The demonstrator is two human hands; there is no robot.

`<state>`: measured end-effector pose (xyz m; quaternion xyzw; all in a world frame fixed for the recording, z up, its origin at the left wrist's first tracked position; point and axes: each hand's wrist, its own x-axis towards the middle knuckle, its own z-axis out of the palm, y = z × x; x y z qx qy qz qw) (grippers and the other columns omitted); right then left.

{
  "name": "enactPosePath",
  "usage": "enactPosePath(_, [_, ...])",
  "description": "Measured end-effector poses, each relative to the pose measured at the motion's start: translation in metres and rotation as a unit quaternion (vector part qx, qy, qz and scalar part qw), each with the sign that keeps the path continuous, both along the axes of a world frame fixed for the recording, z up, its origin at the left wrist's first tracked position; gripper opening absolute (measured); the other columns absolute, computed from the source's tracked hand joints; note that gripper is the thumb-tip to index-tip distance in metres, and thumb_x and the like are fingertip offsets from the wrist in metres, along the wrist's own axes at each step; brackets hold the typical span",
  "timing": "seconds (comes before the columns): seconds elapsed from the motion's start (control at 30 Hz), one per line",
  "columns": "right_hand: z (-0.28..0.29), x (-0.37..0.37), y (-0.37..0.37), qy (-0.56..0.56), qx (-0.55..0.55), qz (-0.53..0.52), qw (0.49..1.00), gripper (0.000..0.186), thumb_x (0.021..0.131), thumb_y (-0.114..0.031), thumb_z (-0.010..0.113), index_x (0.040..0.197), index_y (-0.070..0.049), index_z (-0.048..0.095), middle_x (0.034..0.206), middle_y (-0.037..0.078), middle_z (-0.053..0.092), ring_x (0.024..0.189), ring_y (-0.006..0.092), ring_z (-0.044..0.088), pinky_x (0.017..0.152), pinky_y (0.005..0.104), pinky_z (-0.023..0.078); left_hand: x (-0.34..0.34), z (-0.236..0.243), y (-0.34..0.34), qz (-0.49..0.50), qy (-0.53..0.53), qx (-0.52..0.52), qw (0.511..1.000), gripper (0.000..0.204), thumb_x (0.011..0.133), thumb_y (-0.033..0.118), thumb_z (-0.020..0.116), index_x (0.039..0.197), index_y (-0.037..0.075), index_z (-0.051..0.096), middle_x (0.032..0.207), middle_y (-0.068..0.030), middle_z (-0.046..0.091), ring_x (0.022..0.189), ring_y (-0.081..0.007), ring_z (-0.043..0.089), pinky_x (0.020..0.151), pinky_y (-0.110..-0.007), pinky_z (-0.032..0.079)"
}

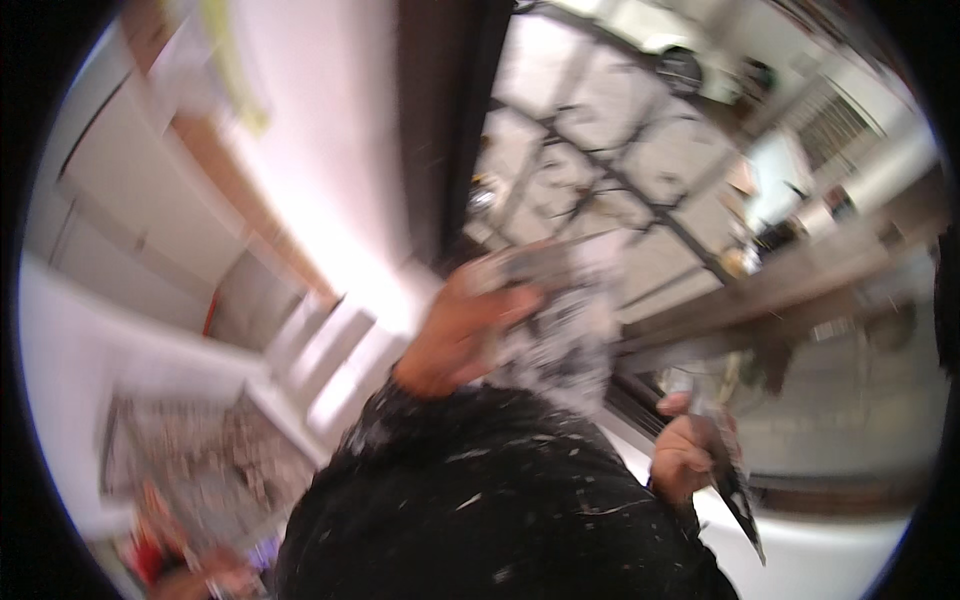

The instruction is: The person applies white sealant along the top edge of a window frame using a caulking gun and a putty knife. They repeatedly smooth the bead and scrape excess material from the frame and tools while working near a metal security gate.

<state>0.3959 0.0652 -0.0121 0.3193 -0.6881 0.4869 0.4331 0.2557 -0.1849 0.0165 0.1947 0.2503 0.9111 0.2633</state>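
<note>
Near the middle, my left hand (460, 325) is closed on the edge of a flat whitish-grey plate (575, 320) with dark smears. Motion blur hides exactly what kind of plate it is. Lower and to the right, my right hand (685, 455) is wrapped around a thin dark trowel-like blade (730, 470), which slants down to a point. The plate and the blade are apart. White spatters dot the black sleeve (480, 500) in front of me.
A dark upright frame (455, 130) borders a bright white wall (310, 130). Beyond it lies a floor of large pale tiles (670, 160) with dark joints. White steps (335, 360) are at left, and a red thing (150, 560) shows at lower left. A wooden beam (790, 290) crosses the right.
</note>
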Motion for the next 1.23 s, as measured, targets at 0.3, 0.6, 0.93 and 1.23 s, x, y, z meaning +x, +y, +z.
enactPosePath(0.3, [0.107,0.059,0.008,-0.184,-0.19,-0.225,0.938,0.079,0.076,-0.042,0.084,0.129,0.005,0.05,0.105,0.008,0.067,0.082,0.0146,0.064,0.068,0.028,0.052,-0.031,0.061,0.047,-0.176,0.073,-0.037,0.981,0.051,0.093,0.014,0.069,0.134,-0.009,0.051,0.121,-0.0156,0.066,0.107,-0.023,0.068,0.095,-0.036,0.054])
enactPosePath(0.6, [0.188,0.021,-0.015,-0.536,-0.082,-0.196,0.817,0.054,0.083,-0.02,0.084,0.127,0.0,0.061,0.11,0.002,0.069,0.095,0.0105,0.063,0.082,0.0283,0.053,-0.079,0.092,0.059,-0.275,-0.04,-0.071,0.958,0.037,0.098,0.014,0.062,0.132,0.0,0.055,0.122,-0.0134,0.066,0.108,-0.0278,0.067,0.092,-0.042,0.056])
enactPosePath(0.93, [0.337,-0.056,-0.028,0.114,0.154,-0.387,0.902,0.025,0.09,-0.013,0.073,0.109,0.002,0.066,0.091,0.012,0.071,0.079,0.0187,0.071,0.073,0.0349,0.061,-0.204,0.013,0.09,-0.168,0.126,0.013,0.978,0.027,0.099,0.008,0.056,0.124,-0.001,0.063,0.112,-0.0105,0.07,0.098,-0.0194,0.069,0.084,-0.032,0.057])
enactPosePath(1.23, [0.584,-0.225,-0.093,0.354,0.185,-0.426,0.811,0.033,0.085,-0.034,0.079,0.082,-0.003,0.068,0.071,0.002,0.06,0.067,0.0108,0.049,0.063,0.0291,0.039,-0.257,-0.031,0.124,-0.255,0.174,-0.022,0.951,0.051,0.094,0.02,0.069,0.137,-0.001,0.053,0.121,-0.0125,0.067,0.116,-0.0236,0.062,0.103,-0.042,0.046])
